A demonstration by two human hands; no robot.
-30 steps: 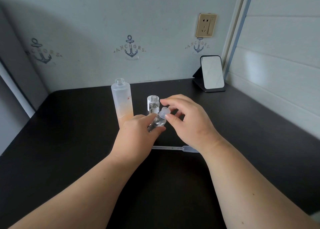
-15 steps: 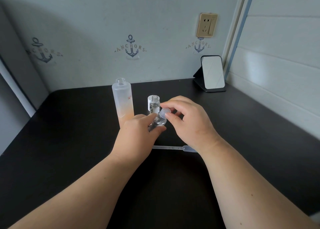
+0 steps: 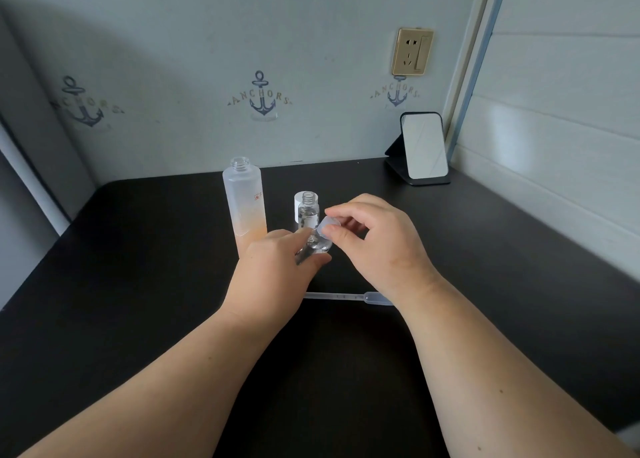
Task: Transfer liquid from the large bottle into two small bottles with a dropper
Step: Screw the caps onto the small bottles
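The left hand [image 3: 273, 270] is curled round a small clear bottle [image 3: 313, 244], holding it just above the dark surface [image 3: 138, 284]. The bottle is tilted, its long axis running from the left palm up and away toward the right hand, so its mouth points at the right hand's fingertips. The right hand [image 3: 377, 246] pinches a small translucent cap [image 3: 327, 223] between thumb and forefinger, right at the bottle's neck; whether the cap is seated on the thread or just off it I cannot tell. By my reading the step in hand is capping or uncapping this bottle, and the move turns on the cap staying in line with the tilted neck.

Just beyond the two hands stands the second small bottle [image 3: 308, 211], upright, open-mouthed, with a white cap [image 3: 298, 204] behind it. To the left of that, beyond the left hand's knuckles, the large bottle [image 3: 245, 201] stands upright and uncapped, frosted, with orange-tinted liquid in its lower part.

The dropper [image 3: 346, 297] lies flat on the surface below the hands on the near side, its long axis crosswise, bulb toward the right wrist and tip toward the left wrist. The right hand is nearer its bulb
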